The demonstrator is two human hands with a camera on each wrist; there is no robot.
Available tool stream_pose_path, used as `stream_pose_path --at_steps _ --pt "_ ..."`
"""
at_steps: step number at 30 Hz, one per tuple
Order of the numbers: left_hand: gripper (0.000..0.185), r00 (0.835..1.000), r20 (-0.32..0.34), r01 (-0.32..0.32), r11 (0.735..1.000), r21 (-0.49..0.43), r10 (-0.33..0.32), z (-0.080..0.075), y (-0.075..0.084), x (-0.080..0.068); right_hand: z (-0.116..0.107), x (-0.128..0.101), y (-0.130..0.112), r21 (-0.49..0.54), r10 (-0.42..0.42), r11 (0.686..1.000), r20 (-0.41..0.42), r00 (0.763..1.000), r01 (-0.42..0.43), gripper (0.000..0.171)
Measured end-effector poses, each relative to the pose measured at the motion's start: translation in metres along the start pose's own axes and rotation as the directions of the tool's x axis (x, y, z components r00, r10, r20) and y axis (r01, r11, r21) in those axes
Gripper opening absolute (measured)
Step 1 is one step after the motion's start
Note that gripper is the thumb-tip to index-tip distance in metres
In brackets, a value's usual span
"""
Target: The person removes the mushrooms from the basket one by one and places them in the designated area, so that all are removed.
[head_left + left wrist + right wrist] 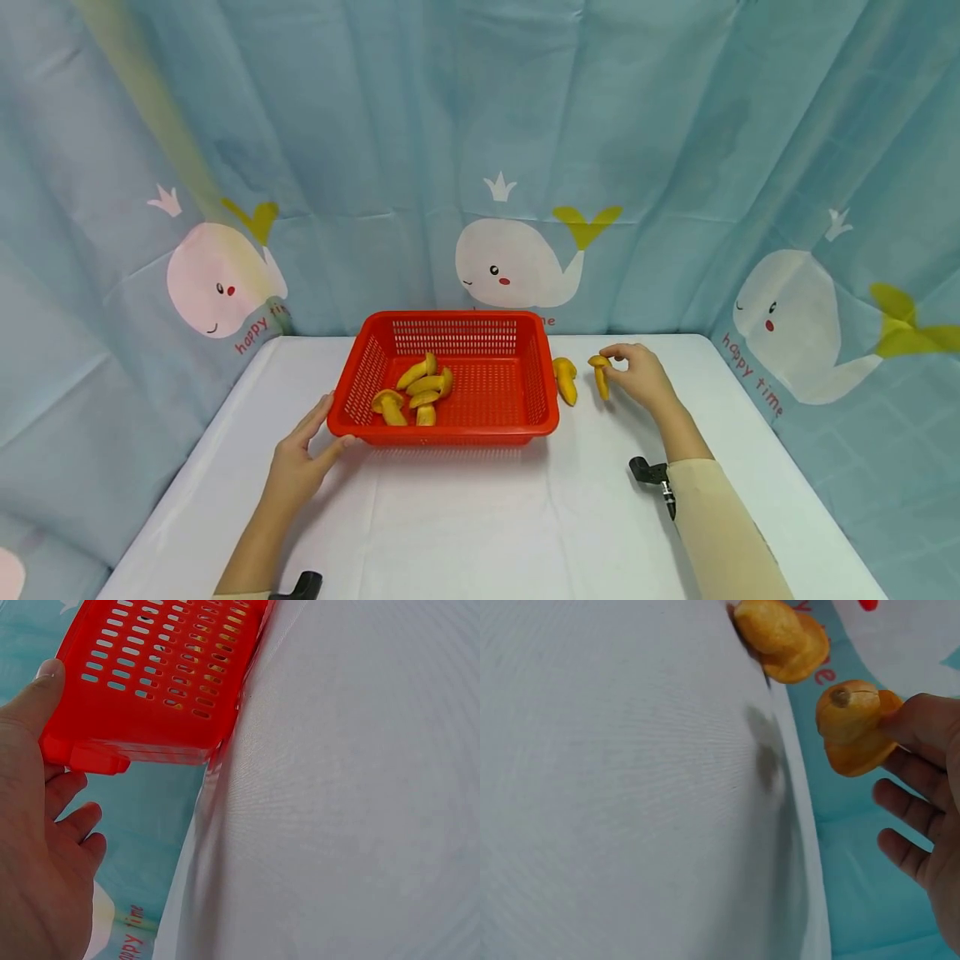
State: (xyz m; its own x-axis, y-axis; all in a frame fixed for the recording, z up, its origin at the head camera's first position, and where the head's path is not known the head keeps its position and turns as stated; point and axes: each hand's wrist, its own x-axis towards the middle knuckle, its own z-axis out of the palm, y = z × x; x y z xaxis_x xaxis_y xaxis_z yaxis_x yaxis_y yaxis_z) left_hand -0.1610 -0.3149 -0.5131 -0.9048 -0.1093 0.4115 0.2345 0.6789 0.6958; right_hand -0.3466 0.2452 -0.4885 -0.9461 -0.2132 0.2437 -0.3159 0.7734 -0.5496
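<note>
The left hand [296,467] rests open against the red basket [450,433] corner; the right hand [641,375] pinches a yellow mushroom [600,377] above the worktop [480,517]

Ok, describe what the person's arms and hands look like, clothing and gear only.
Both hands are bare, no gloves or rings visible. The right arm wears a pale beige long sleeve, with a small black device at the wrist. The left arm shows bare forearm, with a similar black device near the frame's bottom edge.
</note>
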Motion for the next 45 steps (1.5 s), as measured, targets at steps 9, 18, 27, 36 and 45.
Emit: stream_pose_path --at_steps 9,18,27,36,45 --pt "0.082 1.0 0.02 0.018 1.0 0.007 -0.018 0.0 0.003 0.002 0.006 -0.004 0.01 -0.011 0.03 0.999 0.032 0.999 -0.03 0.03" --pt "0.082 0.999 0.035 0.033 0.999 0.009 -0.033 0.0 0.003 0.004 0.01 -0.004 0.014 0.001 0.037 0.999 0.062 0.997 -0.037 0.03" --pt "0.082 0.998 0.041 0.041 0.999 0.009 -0.042 0.0 0.003 0.004 0.012 -0.002 0.013 0.017 0.011 1.0 0.076 0.997 -0.013 0.031" --pt "0.082 0.999 0.027 0.024 1.0 0.0 -0.024 -0.001 0.002 0.001 0.015 0.002 0.013 0.037 -0.026 0.999 0.131 0.991 0.022 0.034" --pt "0.082 0.998 0.038 0.045 0.999 0.005 -0.045 -0.002 0.002 0.0 0.013 0.009 0.006 -0.042 -0.011 0.999 0.16 0.987 0.017 0.029"
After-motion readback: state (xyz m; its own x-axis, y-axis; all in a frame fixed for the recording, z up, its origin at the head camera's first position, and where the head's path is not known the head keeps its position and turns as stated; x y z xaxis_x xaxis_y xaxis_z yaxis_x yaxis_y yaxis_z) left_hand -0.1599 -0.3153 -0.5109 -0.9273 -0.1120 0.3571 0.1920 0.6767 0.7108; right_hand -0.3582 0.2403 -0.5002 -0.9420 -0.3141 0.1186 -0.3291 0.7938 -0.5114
